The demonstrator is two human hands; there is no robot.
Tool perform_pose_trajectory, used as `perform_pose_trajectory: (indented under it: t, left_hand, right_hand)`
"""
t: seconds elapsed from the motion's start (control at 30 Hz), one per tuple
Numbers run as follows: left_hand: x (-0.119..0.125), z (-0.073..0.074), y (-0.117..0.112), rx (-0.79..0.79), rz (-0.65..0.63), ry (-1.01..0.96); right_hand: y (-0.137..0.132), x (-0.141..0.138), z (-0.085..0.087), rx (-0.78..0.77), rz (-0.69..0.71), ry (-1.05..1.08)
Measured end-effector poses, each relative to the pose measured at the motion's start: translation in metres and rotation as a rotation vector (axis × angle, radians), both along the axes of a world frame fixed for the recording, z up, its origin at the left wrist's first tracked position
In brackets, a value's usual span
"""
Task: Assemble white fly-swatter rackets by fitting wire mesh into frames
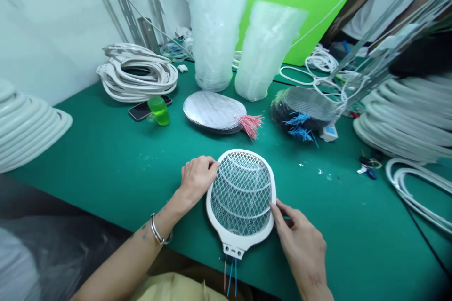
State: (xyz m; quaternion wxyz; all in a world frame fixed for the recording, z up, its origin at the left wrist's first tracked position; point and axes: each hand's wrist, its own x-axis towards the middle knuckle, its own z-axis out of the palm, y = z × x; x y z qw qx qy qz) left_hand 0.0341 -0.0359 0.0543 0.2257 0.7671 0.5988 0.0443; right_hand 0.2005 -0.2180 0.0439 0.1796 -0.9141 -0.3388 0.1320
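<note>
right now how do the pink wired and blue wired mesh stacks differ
The pink-wired stack looks silvery on top; the blue-wired stack looks darker. The pink-wired stack's wires fan from its right end; the blue-wired stack's sit at its front. Both rest on the table.

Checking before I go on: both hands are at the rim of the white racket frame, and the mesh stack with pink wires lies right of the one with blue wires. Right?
Not quite: the head view shows the pink-wired mesh stack left of the blue-wired mesh stack. Both hands are indeed at the white racket frame's rim.
</note>
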Motion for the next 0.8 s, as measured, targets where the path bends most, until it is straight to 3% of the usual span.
perform_pose_trajectory:
  t: [0.23,0.43,0.67,0.8]
  left_hand:
    - [0.001,-0.002,-0.007,0.053,0.011,0.076]
    - [0.001,-0.001,-0.01,0.064,0.006,0.107]
    - [-0.007,0.0,-0.014,0.071,-0.004,0.058]
    - [-0.014,0.0,-0.022,0.037,-0.024,0.065]
  right_hand:
    - [0.001,-0.004,0.0,-0.137,0.05,-0.169]
    - [-0.002,-0.006,-0.002,-0.028,0.099,-0.136]
    - [-0.001,-0.009,0.001,-0.128,0.051,-0.156]
    - [-0.002,-0.013,-0.001,-0.053,0.056,-0.121]
